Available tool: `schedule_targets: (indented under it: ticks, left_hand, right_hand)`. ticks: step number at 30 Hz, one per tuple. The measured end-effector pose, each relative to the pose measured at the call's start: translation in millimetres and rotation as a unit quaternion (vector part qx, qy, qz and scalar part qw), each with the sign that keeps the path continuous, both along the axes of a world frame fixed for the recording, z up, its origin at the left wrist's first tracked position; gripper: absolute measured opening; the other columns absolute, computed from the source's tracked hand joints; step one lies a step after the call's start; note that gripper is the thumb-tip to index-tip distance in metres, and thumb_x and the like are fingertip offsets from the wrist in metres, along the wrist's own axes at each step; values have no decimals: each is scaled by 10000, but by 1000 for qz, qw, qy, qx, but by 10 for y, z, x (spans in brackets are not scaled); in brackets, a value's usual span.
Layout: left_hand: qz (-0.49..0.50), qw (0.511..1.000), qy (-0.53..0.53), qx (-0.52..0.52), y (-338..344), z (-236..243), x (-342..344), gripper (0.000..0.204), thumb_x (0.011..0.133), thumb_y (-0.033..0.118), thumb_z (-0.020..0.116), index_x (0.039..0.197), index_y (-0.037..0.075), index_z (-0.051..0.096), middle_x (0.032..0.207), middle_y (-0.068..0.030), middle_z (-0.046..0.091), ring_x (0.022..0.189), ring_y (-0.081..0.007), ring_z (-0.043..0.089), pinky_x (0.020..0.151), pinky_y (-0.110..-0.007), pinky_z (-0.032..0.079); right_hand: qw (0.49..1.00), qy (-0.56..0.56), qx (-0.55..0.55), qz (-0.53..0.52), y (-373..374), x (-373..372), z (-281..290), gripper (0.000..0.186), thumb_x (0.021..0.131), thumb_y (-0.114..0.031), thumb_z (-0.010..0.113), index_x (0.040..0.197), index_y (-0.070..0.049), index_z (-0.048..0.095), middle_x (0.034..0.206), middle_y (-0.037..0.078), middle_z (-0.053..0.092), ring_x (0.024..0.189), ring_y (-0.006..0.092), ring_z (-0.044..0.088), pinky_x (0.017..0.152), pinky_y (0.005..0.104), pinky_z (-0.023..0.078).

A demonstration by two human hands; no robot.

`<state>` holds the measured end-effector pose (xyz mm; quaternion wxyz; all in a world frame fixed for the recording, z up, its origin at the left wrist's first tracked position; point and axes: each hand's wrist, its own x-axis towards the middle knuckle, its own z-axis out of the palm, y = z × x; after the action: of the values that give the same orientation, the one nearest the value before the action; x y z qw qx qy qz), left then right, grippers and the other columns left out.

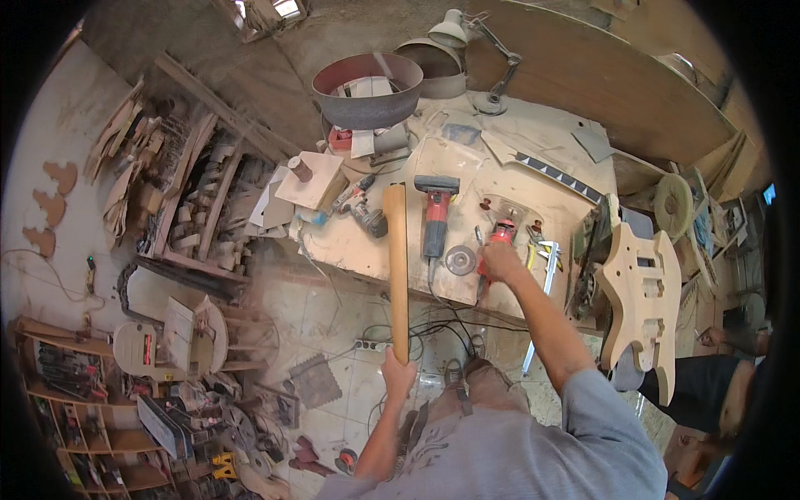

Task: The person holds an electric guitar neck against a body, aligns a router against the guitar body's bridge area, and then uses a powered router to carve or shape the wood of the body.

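My left hand [398, 373] grips a long pale wooden guitar neck [398, 283] by its lower end; the upper end reaches over the workbench's near edge [350, 265]. My right hand [500, 258] is closed around a red power tool [504, 229] on the bench. Between them lie an angle grinder with a flat head [434, 221] and a round disc [460, 260]. A drill [357, 204] is left of the neck. Right of my right hand are metal tools [550, 267]; above it lies a dark fretboard with pale inlays [557, 175].
A pale guitar body [633, 300] stands at the bench's right end. A lamp [450, 33] and drum containers [367, 104] are behind. Wood racks [200, 183] and tool shelves [83, 417] fill the left. Cables [442, 329] cross the floor. Another person [733, 383] is at far right.
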<state>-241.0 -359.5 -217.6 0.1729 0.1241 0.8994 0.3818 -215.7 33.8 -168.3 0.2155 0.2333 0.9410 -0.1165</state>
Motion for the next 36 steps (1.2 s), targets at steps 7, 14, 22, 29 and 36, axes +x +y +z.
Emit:
schedule_targets:
  ticks: [7,14,22,29,36]
  left_hand:
    - [-151,979,34,134,48,343,547,390,748,73,719,1096,-8,561,846,-242,642,811,-483,652,742,-523,507]
    - [-518,798,-15,306,800,1116,1073,520,838,197,850,1233,4,571,1042,-194,640,945,-405,663,825,-469,516]
    - [-546,755,-70,357,1624,1484,1354,246,1004,107,681,1209,-28,670,1082,-148,706,1002,-252,712,920,-381,558]
    - [-559,722,23,406,2620,1928,1682,176,1007,109,668,1098,-13,755,997,-170,765,910,-299,749,862,-382,573]
    - [-645,692,39,320,3338,2154,2233,286,1042,201,628,1212,16,763,1101,-189,794,996,-302,776,903,-390,578]
  right_hand:
    - [748,509,-400,-144,-1773,672,972,912,1010,-407,707,1680,-31,215,1538,181,519,1237,287,667,1072,440,532]
    - [612,631,-385,-280,-2022,1713,2364,807,1057,-364,625,1705,-94,227,1161,109,657,992,169,663,914,334,559]
    - [720,512,115,-455,-2493,3585,2457,704,942,-304,764,1597,-245,512,1083,123,718,941,282,688,892,388,546]
    - [742,222,254,-579,-2889,4578,2179,675,948,-413,739,1584,-403,511,931,150,653,826,349,683,754,473,550]
    - [778,171,257,-547,-2692,4654,2038,686,959,-433,729,1596,-438,472,1001,167,668,863,361,713,762,488,573]
